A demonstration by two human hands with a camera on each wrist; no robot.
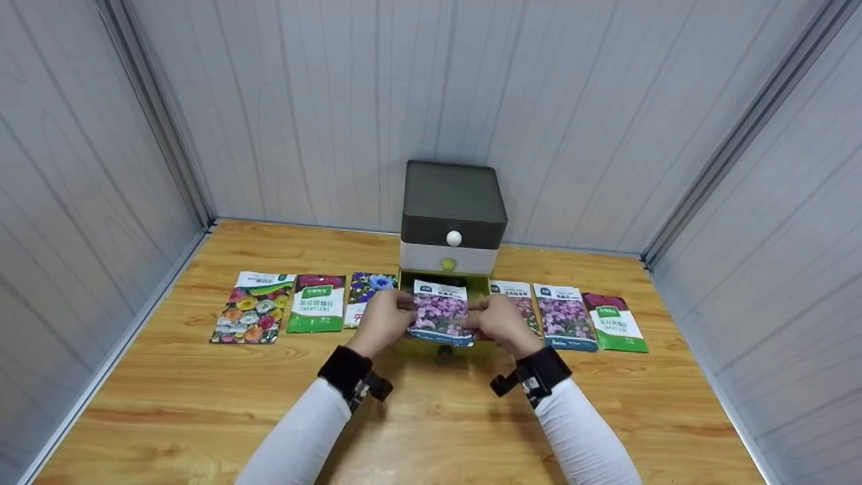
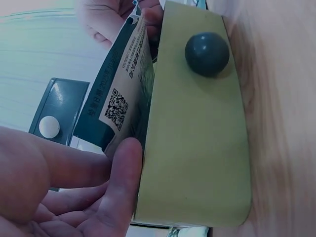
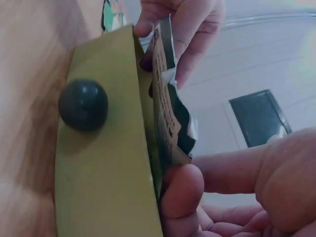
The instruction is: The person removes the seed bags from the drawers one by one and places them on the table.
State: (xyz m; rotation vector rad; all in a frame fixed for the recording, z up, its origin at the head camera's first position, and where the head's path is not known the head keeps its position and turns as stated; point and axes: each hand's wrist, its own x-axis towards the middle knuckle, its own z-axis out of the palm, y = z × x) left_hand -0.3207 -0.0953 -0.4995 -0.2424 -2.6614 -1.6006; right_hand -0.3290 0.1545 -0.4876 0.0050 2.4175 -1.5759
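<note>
A seed packet (image 1: 441, 313) with pink-purple flowers on its front is held over the pulled-out bottom drawer (image 2: 192, 143), which is yellow-green with a dark round knob (image 2: 207, 54). My left hand (image 1: 385, 316) pinches the packet's left edge between thumb and fingers. On its right edge, my right hand (image 1: 504, 322) pinches it the same way. Both wrist views show the packet's folded dark end with a printed code, tilted close above the drawer's front panel. The drawer's inside is mostly hidden behind the packet.
The drawer belongs to a small stacked cabinet (image 1: 454, 195) with a dark top and a white middle drawer (image 1: 421, 257). Three seed packets lie to its left, including a white-and-green one (image 1: 316, 304). Three more lie right, among them a purple-flowered one (image 1: 566, 318). Panel walls enclose the wooden table (image 1: 431, 417).
</note>
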